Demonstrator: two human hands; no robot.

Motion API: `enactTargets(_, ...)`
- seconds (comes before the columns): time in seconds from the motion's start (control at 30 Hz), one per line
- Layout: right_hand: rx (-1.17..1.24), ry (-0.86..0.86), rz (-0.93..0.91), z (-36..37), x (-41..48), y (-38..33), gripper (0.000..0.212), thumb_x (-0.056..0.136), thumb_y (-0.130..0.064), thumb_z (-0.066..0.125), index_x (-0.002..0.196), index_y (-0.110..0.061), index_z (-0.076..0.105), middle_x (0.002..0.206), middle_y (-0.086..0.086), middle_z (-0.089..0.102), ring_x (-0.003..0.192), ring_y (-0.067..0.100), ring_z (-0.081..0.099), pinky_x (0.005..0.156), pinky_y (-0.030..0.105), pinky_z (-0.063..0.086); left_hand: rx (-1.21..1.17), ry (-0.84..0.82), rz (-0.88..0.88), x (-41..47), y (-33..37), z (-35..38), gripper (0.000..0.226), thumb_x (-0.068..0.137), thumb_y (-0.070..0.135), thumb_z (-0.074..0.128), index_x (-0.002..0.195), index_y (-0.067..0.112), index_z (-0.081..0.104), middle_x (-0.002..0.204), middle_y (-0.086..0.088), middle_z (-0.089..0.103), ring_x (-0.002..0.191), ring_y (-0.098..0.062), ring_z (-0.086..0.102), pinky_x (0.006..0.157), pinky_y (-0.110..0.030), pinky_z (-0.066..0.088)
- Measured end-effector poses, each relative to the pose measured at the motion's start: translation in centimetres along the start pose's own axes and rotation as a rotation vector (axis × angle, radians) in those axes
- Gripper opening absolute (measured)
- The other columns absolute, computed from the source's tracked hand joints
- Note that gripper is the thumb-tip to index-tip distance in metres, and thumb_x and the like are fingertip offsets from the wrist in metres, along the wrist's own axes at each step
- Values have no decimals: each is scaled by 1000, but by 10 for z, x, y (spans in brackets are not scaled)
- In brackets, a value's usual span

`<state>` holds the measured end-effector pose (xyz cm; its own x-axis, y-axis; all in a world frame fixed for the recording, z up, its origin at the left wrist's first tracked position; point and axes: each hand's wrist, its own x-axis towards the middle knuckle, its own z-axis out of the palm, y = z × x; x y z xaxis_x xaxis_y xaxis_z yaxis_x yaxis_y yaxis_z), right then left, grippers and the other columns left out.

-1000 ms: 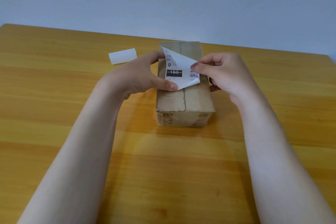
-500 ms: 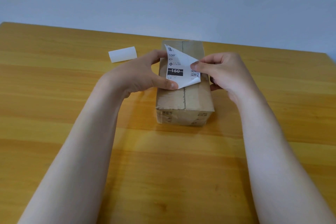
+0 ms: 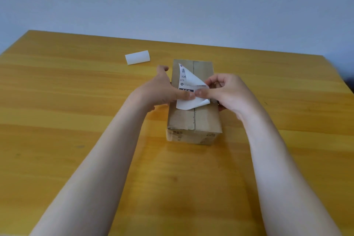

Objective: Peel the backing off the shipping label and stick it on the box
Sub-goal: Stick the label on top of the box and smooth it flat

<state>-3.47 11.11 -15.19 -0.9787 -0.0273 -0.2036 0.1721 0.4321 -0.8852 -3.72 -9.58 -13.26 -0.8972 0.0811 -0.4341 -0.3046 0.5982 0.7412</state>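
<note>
A brown cardboard box (image 3: 203, 120) lies lengthwise in the middle of the wooden table. Above its top I hold a white shipping label (image 3: 186, 79) with black print. My left hand (image 3: 162, 92) pinches the label's near left part with thumb and fingers. My right hand (image 3: 228, 92) pinches a white layer (image 3: 191, 104) that is folded over toward me across the label's lower half, blank side up. I cannot tell whether this folded layer is the backing or the label itself. The label's far corner points up over the box's far end.
A small curled white piece of paper (image 3: 137, 57) lies on the table (image 3: 76, 120) to the far left of the box. The table's far edge meets a plain pale wall.
The white layer in my right hand has folded further over toward me and to the left, covering more of the print. Both thumbs have come closer together.
</note>
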Motion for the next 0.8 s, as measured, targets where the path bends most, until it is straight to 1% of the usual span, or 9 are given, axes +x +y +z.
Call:
enactTargets(0.1, 11, 36, 49, 2, -12, -1, 63, 73, -35, 95, 126, -28, 61, 76, -8, 59, 69, 12, 64, 58, 33, 49, 31, 3, -32, -11, 5, 4, 110, 86, 50, 80, 165, 22, 8, 132, -2, 60, 90, -15, 61, 58, -29, 39)
enactTargets(0.2, 66, 64, 129, 5, -20, -2, 96, 72, -37, 96, 153, -28, 44, 117, -1, 68, 100, 20, 71, 67, 33, 53, 72, -3, -56, -18, 9, 8, 73, 88, 54, 75, 144, 18, 45, 130, -3, 64, 89, -15, 60, 58, -30, 39)
enactTargets(0.27, 135, 48, 162, 8, -25, -3, 86, 76, -33, 94, 151, -20, 53, 121, -1, 73, 95, 17, 75, 59, 28, 55, 74, 4, -48, -18, 7, 12, 47, 91, 54, 72, 114, 16, 58, 128, -8, 68, 93, -20, 58, 61, -30, 40)
enactTargets(0.33, 180, 31, 166, 11, -26, -4, 60, 78, -30, 93, 132, -18, 69, 103, -3, 81, 80, 12, 78, 50, 23, 55, 53, 20, -49, -16, 4, 14, 41, 91, 54, 72, 93, 16, 56, 118, -8, 67, 94, -23, 56, 65, -33, 43)
enactTargets(0.43, 185, 42, 160, 12, -26, -5, 31, 80, -28, 92, 101, -24, 71, 92, -5, 79, 73, 10, 76, 45, 19, 53, 29, 47, -66, -17, 4, 17, 49, 88, 58, 72, 101, 14, 54, 118, -8, 66, 106, -27, 62, 84, -42, 54)
enactTargets(0.5, 197, 43, 156, 12, -26, -5, 29, 80, -27, 92, 92, -25, 66, 90, -5, 78, 70, 9, 74, 43, 18, 51, 38, 64, -73, -18, 5, 18, 54, 88, 59, 72, 107, 12, 53, 118, -7, 64, 113, -31, 62, 94, -50, 57)
enactTargets(0.6, 194, 52, 153, 13, -25, -4, 33, 80, -30, 92, 92, -24, 62, 92, -4, 77, 73, 11, 74, 46, 21, 52, 56, 84, -68, -20, 7, 20, 48, 89, 60, 71, 85, 17, 49, 110, -5, 63, 109, -30, 63, 96, -51, 57)
enactTargets(0.7, 184, 70, 144, 16, -26, -5, 34, 82, -34, 90, 92, -23, 60, 90, -5, 75, 72, 11, 72, 51, 23, 53, 65, 117, -60, -18, 6, 22, 50, 89, 61, 68, 79, 18, 46, 107, -5, 63, 98, -28, 61, 90, -41, 56)
enactTargets(0.8, 182, 86, 132, 17, -25, -5, 33, 85, -37, 88, 90, -23, 59, 88, -5, 74, 69, 9, 70, 44, 20, 49, 139, 158, -43, -11, 4, 26, 51, 92, 65, 61, 85, 15, 53, 107, -8, 68, 94, -28, 63, 83, -40, 53)
